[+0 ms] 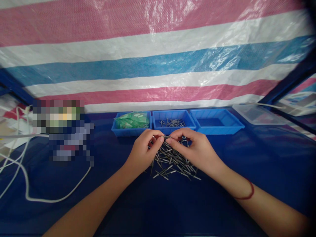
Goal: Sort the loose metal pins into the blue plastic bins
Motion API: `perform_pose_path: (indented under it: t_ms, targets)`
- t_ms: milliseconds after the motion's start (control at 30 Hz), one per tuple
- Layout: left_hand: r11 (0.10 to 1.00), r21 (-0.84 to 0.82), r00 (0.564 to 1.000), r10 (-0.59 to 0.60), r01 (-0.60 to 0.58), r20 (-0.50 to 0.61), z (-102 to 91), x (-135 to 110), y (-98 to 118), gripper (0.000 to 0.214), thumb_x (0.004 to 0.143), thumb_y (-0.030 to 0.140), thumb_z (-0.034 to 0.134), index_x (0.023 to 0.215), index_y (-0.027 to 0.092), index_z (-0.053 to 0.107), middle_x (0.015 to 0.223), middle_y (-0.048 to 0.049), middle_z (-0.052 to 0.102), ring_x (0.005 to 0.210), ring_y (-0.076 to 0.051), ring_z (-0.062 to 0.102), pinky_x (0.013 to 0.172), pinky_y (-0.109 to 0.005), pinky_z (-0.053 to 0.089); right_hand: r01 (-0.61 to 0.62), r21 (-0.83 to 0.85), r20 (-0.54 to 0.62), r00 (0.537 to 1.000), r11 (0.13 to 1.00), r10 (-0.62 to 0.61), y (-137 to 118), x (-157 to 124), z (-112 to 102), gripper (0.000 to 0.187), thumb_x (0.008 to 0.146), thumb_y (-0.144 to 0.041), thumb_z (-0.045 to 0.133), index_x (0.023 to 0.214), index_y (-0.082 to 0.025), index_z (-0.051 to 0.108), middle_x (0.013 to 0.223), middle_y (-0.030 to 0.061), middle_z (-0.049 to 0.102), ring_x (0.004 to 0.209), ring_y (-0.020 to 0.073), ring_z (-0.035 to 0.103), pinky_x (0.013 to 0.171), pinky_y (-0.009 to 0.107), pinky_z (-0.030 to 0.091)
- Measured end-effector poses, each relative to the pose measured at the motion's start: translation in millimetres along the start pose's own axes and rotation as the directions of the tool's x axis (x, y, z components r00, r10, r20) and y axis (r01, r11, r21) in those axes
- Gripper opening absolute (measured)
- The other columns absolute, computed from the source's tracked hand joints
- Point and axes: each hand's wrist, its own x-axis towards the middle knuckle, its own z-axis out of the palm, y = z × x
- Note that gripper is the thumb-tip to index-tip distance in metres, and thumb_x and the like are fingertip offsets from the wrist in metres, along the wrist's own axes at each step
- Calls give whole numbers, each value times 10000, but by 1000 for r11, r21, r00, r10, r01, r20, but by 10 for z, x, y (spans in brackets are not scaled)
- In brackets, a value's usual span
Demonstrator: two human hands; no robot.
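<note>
Between the fingertips of both hands a thin metal piece, apparently a blind rivet (pixel 167 136), lies roughly level. My left hand (pixel 145 148) pinches its left end with thumb and forefinger. The other end is in the pinch of my right hand (pixel 191 144). Directly below them a loose pile of blind rivets (pixel 170 161) spreads over the blue table; my hands cover part of it. More rivets (pixel 172 123) lie in the middle blue tray (pixel 156 126), just beyond my fingers.
A left blue tray (pixel 130 132) holds green plastic bags (pixel 133 120). The right blue tray (pixel 217 130) shows a bare bottom. A clear plastic lid (pixel 259 115) lies at the back right. White cables (pixel 49 200) loop across the left. A striped sheet (pixel 148 65) hangs behind.
</note>
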Motion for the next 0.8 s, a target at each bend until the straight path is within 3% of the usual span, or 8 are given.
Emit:
perform_pose_path:
  t_ms: [267,400,500,633,700,800]
  targets:
    - [998,63,998,7,-12,68,27,-27,-18,178,936,293,461,886,185,594,837,-13,583,762,-127,554,692,-233,449,66,-16,36,997,998,-65,-28,23,-39,218,868,-333,568,707,-199,630,719,17,671,696,164,606,698,318,461]
    - [999,25,1000,-26,26,-3,47,-29,-57,224,918,287,495,1115,200,558,974,-35,574,729,-110,553,687,-236,470,87,-58,-86,992,995,-92,99,101,-50,177,853,-334,590,747,-205,648,777,24,691,752,175,608,716,322,462]
    - [999,9,998,-52,52,-45,54,-29,-87,317,900,266,513,1211,203,503,1003,-38,547,667,-88,537,651,-229,475,117,-230,-189,969,966,-162,242,193,-73,158,855,-332,592,803,-203,667,824,39,703,822,205,593,759,357,437]
    - [998,59,999,-22,24,-30,41,-31,-105,306,888,238,514,1192,202,515,1013,-40,558,673,-92,544,661,-237,481,78,-559,-175,962,826,-209,361,260,-92,190,858,-369,587,886,-210,688,873,56,710,928,287,526,784,425,349]
    - [992,123,999,-8,13,-37,8,-21,-112,282,881,218,515,1161,199,540,1009,-41,576,697,-104,550,693,-253,481,72,-629,-162,962,774,-221,360,247,-96,225,860,-401,574,904,-212,687,900,66,706,962,307,499,770,424,332]
    - [970,244,996,4,20,-95,-85,21,-132,240,868,186,515,1099,199,580,993,-40,601,760,-133,560,750,-284,476,108,-630,-136,960,769,-247,315,193,-102,226,880,-376,540,883,-207,689,919,76,696,970,294,499,762,415,339]
